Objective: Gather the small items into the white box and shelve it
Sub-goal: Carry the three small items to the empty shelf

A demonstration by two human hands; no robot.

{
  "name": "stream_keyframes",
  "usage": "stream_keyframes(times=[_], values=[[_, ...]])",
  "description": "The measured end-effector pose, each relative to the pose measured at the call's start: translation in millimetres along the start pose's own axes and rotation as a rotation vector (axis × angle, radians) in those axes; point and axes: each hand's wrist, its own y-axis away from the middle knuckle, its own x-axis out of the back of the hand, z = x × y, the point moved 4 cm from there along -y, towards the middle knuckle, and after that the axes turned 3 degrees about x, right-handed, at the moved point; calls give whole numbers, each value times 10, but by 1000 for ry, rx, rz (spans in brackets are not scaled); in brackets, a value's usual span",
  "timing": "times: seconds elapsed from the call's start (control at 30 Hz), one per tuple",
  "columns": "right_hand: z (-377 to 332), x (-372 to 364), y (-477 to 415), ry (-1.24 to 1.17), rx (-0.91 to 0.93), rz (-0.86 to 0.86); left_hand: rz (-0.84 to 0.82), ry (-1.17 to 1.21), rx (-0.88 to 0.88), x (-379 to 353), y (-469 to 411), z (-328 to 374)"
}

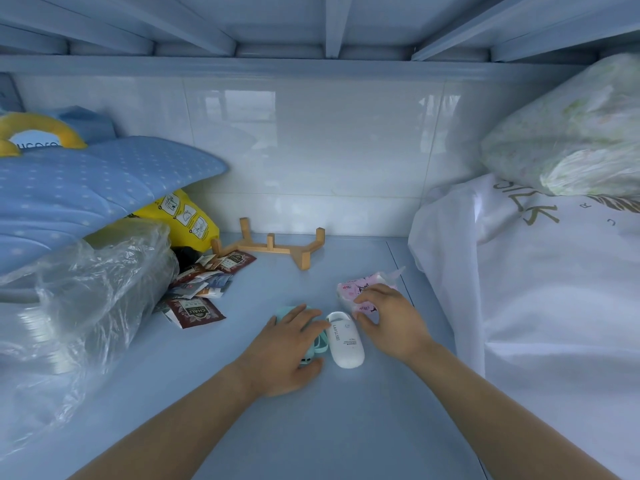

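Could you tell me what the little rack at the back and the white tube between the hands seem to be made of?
The rack looks like pale unpainted wood or bamboo: tan, matte, square-cut slats and pegs. The white tube looks like smooth plastic with a soft sheen, rounded at its near end, with small print along it.

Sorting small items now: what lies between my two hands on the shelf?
In the head view, a white tube lies between the left hand and the right hand.

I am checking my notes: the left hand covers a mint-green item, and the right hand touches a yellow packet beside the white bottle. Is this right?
Not quite. In the head view the right hand touches a pink packet, not yellow. The rest holds: the left hand covers the mint-green item, beside the white bottle.
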Motion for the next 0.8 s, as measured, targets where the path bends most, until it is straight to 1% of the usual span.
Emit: stream_keyframes(times=[0.17,0.27,0.37,0.47,0.6,0.63,0.7,0.8], values=[[47,-56,-129,58,-49,0,24,-10,-1,11,12,14],[101,-114,-145,55,-66,-28,31,-35,0,18,19,18],[138,-141,-125,36,-67,-18,27,-31,15,26,14,2],[135,-82,-114,-4,-35,32,37,-23,19,30,11,3],[53,169,-101,-107,94,199,32,-35,45,95,-14,40],[15,238,-84,-150,128,234,63,-27,56,134,-32,48],[-82,333,-25,-204,211,267,182,35,82,256,-58,63],[-243,323,114,-197,337,266,367,114,79,434,-65,87]])
